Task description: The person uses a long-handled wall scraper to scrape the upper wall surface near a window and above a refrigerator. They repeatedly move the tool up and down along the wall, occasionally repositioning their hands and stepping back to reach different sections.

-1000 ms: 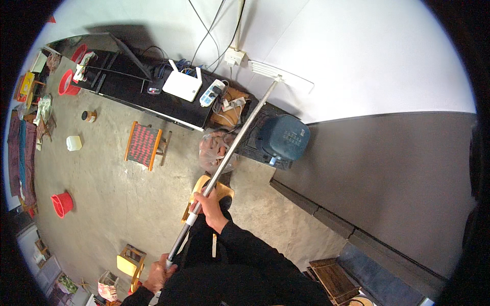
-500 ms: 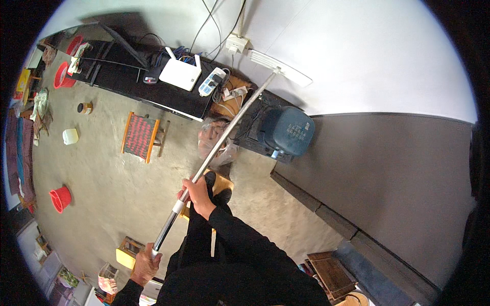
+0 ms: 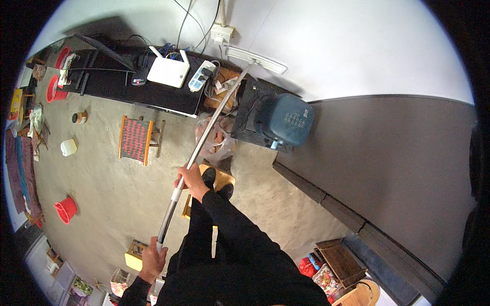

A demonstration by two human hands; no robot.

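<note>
Both my hands are closed around a long silver pole point(image 3: 208, 127) that slants up and to the right. It ends in a flat, white, ridged mop head point(image 3: 273, 65), which lies along the white wall just below a wall socket point(image 3: 221, 34). My right hand point(image 3: 193, 181) grips the pole near a white collar at its middle. Lower down, at the near end, my left hand point(image 3: 153, 261) wraps around the grip. My feet in black shoes stand on a light wooden stool point(image 3: 223, 177).
Under the mop head, a black cabinet point(image 3: 138, 94) carries a white router point(image 3: 168, 70), a power strip point(image 3: 201, 75) and loose cables. Beside it sits a dark blue rounded appliance point(image 3: 291, 120). A woven stool point(image 3: 137, 139) and a red bucket point(image 3: 66, 209) stand on the floor. A large grey-brown panel point(image 3: 393, 163) fills the right.
The mop head has slid a little left along the wall, closer to the socket. Both hands keep their hold on the pole. The view has shifted slightly.
</note>
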